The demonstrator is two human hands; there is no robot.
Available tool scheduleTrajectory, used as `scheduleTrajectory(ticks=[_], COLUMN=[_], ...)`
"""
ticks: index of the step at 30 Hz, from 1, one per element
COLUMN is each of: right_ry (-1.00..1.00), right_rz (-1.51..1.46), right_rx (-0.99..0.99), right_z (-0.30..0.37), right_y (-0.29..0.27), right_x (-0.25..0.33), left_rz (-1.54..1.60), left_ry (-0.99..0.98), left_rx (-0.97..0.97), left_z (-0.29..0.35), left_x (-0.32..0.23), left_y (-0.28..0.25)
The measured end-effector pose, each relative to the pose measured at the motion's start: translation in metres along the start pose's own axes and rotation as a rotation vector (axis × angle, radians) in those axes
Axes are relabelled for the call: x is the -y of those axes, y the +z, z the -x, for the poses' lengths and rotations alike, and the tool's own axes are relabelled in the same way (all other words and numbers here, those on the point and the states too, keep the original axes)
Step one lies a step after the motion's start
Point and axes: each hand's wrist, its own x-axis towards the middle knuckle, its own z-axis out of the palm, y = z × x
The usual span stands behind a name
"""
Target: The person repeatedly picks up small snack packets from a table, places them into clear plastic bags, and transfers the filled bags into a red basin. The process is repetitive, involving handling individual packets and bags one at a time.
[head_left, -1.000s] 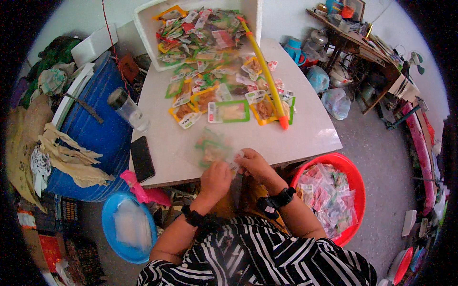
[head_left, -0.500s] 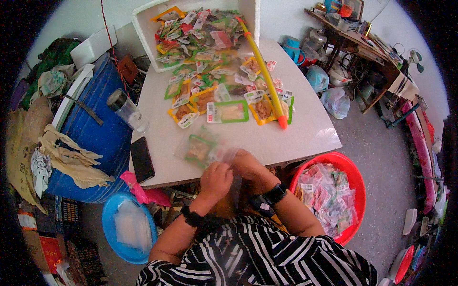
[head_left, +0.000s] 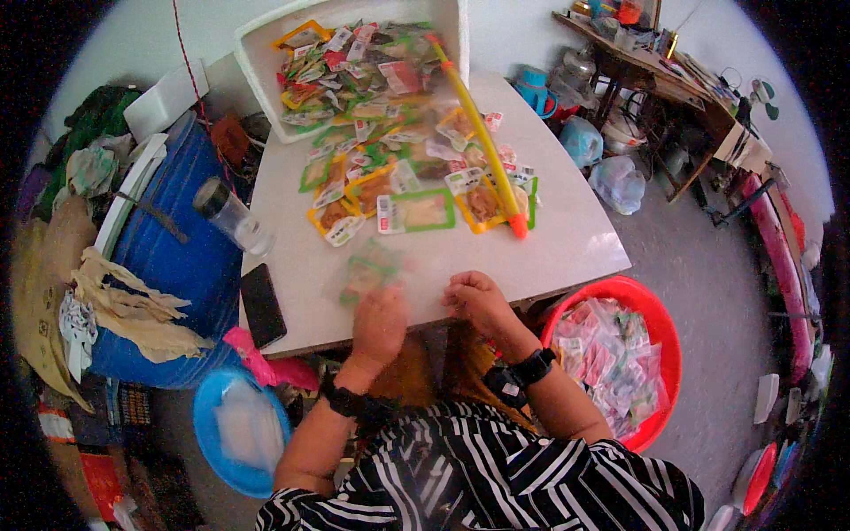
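Observation:
My left hand point(head_left: 381, 320) is closed at the near edge of the table, smeared by motion. It grips a clear plastic bag point(head_left: 370, 267) with a green-edged food packet inside, also blurred. A short way to the right, my right hand point(head_left: 478, 301) is apart from the bag, its fingers curled together; whether anything small is between them I cannot make out. Beyond the hands lie several food packets, among them a green-edged one point(head_left: 416, 211) and an orange-edged one point(head_left: 479, 204). A long yellow stick point(head_left: 481, 133) with orange ends rests across the packets.
A white foam box point(head_left: 257, 84) of packets lies tilted at the table's far end. A phone point(head_left: 263, 305) and a clear bottle point(head_left: 232, 218) are at the left edge. Below are a blue basin point(head_left: 205, 435) of clear bags and a red tub point(head_left: 670, 372) of filled bags.
My right hand has come away from the bag and moved right. My left hand has shifted a little left, still with the bag. The whole view has moved slightly.

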Motion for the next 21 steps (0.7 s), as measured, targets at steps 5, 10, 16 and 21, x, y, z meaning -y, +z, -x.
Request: scheduleTrajectory(ticks=[5, 10, 16, 21], right_ry=[-0.024, -0.32, -0.362, -0.251], right_rz=[0.041, 0.029, 0.173, 0.422], right_rx=[0.016, -0.002, 0.361, 0.413], right_z=[-0.001, 0.007, 0.046, 0.059], right_y=[-0.009, 0.003, 0.019, 0.007], right_x=[0.008, 0.024, 0.065, 0.058], left_rz=[0.46, 1.246, 1.418, 1.49], left_ry=[-0.47, -0.69, -0.747, -0.709], left_rx=[-0.011, -0.033, 0.165, 0.195], left_z=[-0.049, -0.078, -0.064, -0.051], left_x=[0.008, 0.005, -0.034, -0.05], left_y=[-0.059, -0.097, -0.103, -0.097])
